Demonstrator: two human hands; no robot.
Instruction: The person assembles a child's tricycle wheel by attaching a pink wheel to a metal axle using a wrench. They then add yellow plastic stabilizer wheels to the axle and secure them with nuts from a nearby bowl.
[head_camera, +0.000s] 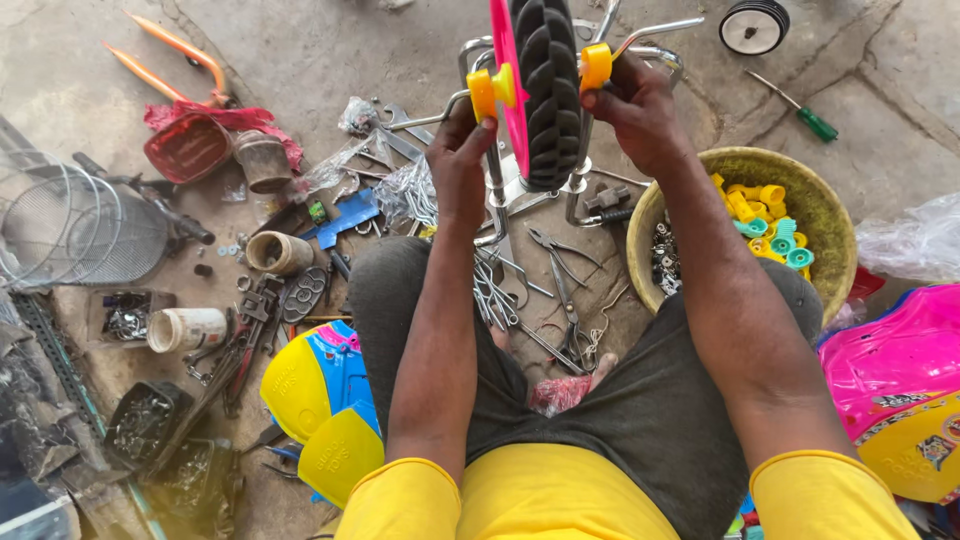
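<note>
1. Both hands are raised at the top centre of the frame. The left hand (462, 150) is closed around an orange cap (483, 92) on one side of a small wheel (540, 90); the right hand (632, 105) pinches the matching cap (596, 66) on the other side.
2. Held upright between the hands, the wheel shows a black tyre and pink rim, probably steadied from both ends of its axle.
3. Right of centre, a yellow basin (820, 215) holds coloured plastic parts within reach.
4. Pliers (560, 285) and loose metal bits lie on the floor (300, 50) between the knees.
5. Tins and tools fill the left side.
</note>
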